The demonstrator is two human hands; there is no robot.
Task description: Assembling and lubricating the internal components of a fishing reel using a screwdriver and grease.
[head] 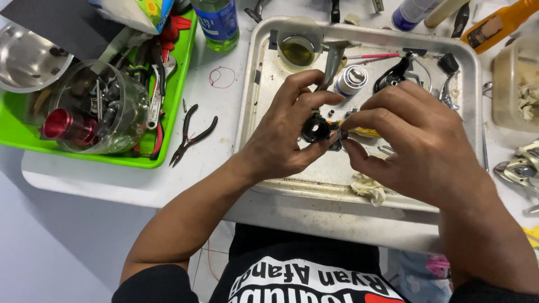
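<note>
Hands meet over a worn metal tray (264,84) that sits on the white worktop (213,101). The left hand (283,132) closes its fingers (314,100) around a black round part (315,129), with a grey metal stem (332,64) rising out past the knuckles. The right hand (418,143) pinches a small dark piece (342,134) between thumb and forefinger, right at the side of the black part; whether the 2 pieces touch I cannot tell.

Just beyond the fingertips stand a small silver can (351,80) and a black curved part (393,76), and farther off a cup of yellowish oil (297,49) sits in the tray's far corner. A yellow tube (368,132) lies partly hidden under the right hand, and a crumpled greasy rag (369,188) rests at the tray's near edge below that hand's wrist.

Left of the left hand, off the tray, black pliers (191,134) lie with their handles spread on the worktop. Farther left a green tray (177,95) carries a clear jar (104,109) full of tools and a red metal cylinder (68,126), with a steel bowl (25,59) beside it. A green bottle (219,25) stands beyond the pliers. Far right of the right hand, a silver reel body (519,165) lies at the edge of view.
</note>
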